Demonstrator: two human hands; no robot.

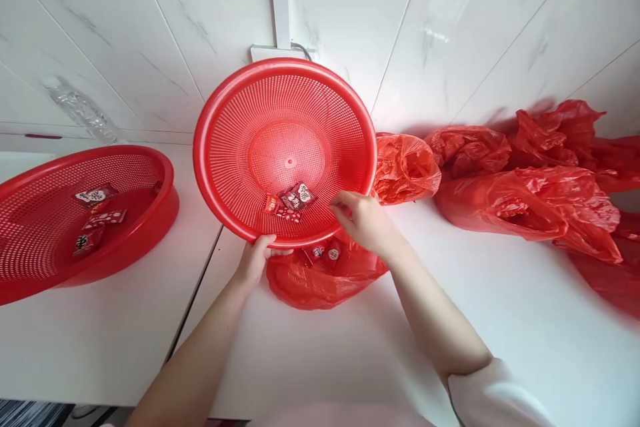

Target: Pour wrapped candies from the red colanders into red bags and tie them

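Observation:
A red plastic mesh basket (pixel 285 65) is tilted toward me above the white table. My left hand (pixel 253 260) grips its lower rim, thumb on top and fingers underneath. Inside the basket lie several small dark-red and orange snack packets (pixel 300 195). My right hand (pixel 361 219) is over the lower right inner side of the basket, fingers curled in. Whether anything is between those fingertips I cannot make out. Under the basket's lower edge sits an open red plastic bag (pixel 320 283) with small packets (pixel 333 254) showing at its mouth.
A second red mesh basket (pixel 167 193) with several packets (pixel 107 218) stands at left. Along the wall at right are several red plastic bags (pixel 525 197). A clear plastic bottle (pixel 83 109) is by the wall at back left. A seam crosses the white table (pixel 300 360).

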